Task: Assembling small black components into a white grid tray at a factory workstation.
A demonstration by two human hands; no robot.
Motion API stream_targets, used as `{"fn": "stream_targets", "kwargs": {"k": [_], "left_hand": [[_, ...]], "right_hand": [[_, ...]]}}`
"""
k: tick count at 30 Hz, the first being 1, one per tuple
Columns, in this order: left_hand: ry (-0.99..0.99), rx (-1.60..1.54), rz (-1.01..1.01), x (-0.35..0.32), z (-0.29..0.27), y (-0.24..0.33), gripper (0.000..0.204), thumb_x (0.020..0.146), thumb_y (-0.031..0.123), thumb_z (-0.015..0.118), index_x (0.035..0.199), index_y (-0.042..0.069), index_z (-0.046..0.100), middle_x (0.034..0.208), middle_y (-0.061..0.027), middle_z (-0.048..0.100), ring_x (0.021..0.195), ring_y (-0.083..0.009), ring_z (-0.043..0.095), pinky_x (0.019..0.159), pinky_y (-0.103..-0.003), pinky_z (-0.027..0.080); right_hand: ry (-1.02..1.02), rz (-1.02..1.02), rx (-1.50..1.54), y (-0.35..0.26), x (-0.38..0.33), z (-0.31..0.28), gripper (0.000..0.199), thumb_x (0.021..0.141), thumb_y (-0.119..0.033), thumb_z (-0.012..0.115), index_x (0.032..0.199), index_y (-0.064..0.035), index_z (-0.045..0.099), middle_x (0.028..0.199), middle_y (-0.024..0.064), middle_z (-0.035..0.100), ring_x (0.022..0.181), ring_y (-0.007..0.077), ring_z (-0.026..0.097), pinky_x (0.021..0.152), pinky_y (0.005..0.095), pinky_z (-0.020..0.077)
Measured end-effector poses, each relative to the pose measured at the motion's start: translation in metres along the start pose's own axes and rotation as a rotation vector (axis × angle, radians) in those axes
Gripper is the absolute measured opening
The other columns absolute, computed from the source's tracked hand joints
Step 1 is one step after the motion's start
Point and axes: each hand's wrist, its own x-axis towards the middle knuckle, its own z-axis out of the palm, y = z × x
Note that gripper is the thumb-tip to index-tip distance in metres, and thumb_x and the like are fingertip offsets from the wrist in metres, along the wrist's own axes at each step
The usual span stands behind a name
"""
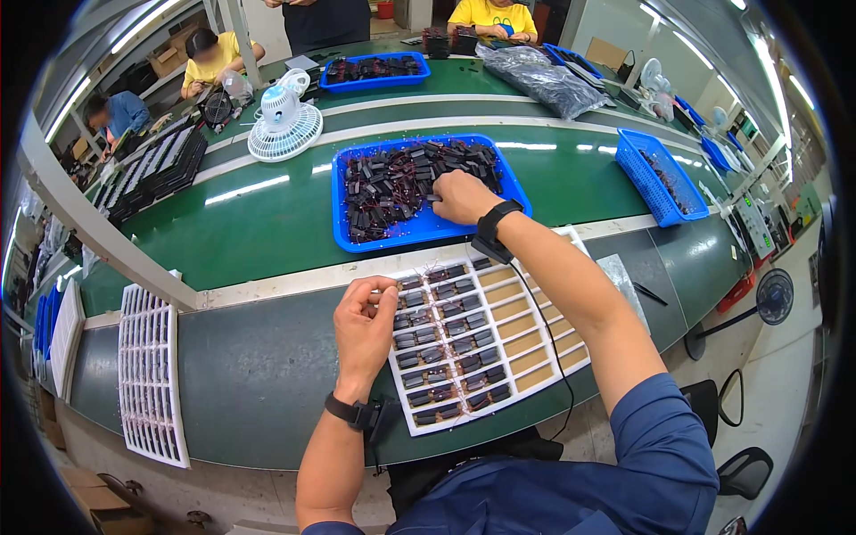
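A blue tray (342, 234) on the green bench holds a heap of small black blocks (379, 183) with thin reddish wires. Over its right half reaches my right hand (464, 198), fingertips closed on a small dark block at the heap. Nearer me lies a white slotted rack (493, 330). Black blocks sit in its two left columns, their wires running between; the slots to the right show a tan bottom. My left hand (364, 316) is at the rack's upper left corner, thumb and fingers pinched together; whatever they hold is hidden.
Another filled white rack (150, 374) lies at the left. A blue basket (660, 183) stands at the right, a white fan (283, 125) across the bench. Beyond are another blue tray (374, 73), plastic bags (544, 80) and people working. A cable (571, 383) hangs from my right wristband.
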Motion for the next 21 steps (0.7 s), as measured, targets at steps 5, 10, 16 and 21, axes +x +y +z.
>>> {"fn": "stream_targets", "kwargs": {"k": [5, 10, 16, 21], "left_hand": [[-0.005, 0.007, -0.001, 0.001, 0.000, 0.004, 0.012, 0.096, 0.006, 0.068, 0.105, 0.000, 0.069, 0.091, 0.0026, 0.063, 0.076, -0.0028, 0.059, 0.068, -0.019, 0.047], [0.001, 0.021, 0.016, -0.002, -0.001, 0.005, 0.012, 0.096, 0.006, 0.067, 0.105, 0.000, 0.069, 0.093, 0.0023, 0.063, 0.076, -0.0030, 0.059, 0.069, -0.019, 0.047], [0.015, -0.056, 0.070, -0.006, -0.002, 0.017, 0.015, 0.096, 0.007, 0.067, 0.109, -0.001, 0.070, 0.102, 0.0001, 0.067, 0.080, -0.0038, 0.060, 0.070, -0.019, 0.048], [-0.093, -0.251, 0.042, -0.020, 0.021, 0.047, 0.014, 0.095, 0.004, 0.068, 0.107, -0.002, 0.071, 0.114, -0.0051, 0.069, 0.086, -0.0056, 0.062, 0.072, -0.020, 0.050]], "right_hand": [[0.099, 0.048, 0.363, 0.015, -0.011, -0.011, 0.025, 0.079, -0.021, 0.074, 0.083, 0.0034, 0.073, 0.080, 0.0249, 0.070, 0.080, 0.0401, 0.070, 0.074, 0.0432, 0.0567], [0.087, 0.299, 0.702, 0.023, -0.026, -0.010, 0.026, 0.083, -0.025, 0.076, 0.083, 0.0008, 0.074, 0.076, 0.0162, 0.071, 0.073, 0.0246, 0.069, 0.070, 0.0350, 0.0540], [0.135, 0.162, 1.125, -0.020, -0.077, -0.035, 0.022, 0.093, -0.021, 0.072, 0.095, 0.0006, 0.073, 0.085, 0.0040, 0.073, 0.080, 0.0090, 0.067, 0.072, 0.0266, 0.0535], [-0.146, 0.095, 1.468, -0.071, -0.154, -0.058, 0.026, 0.096, -0.015, 0.072, 0.113, 0.0047, 0.068, 0.090, 0.0029, 0.073, 0.083, 0.0060, 0.064, 0.074, 0.0218, 0.0517]]}}
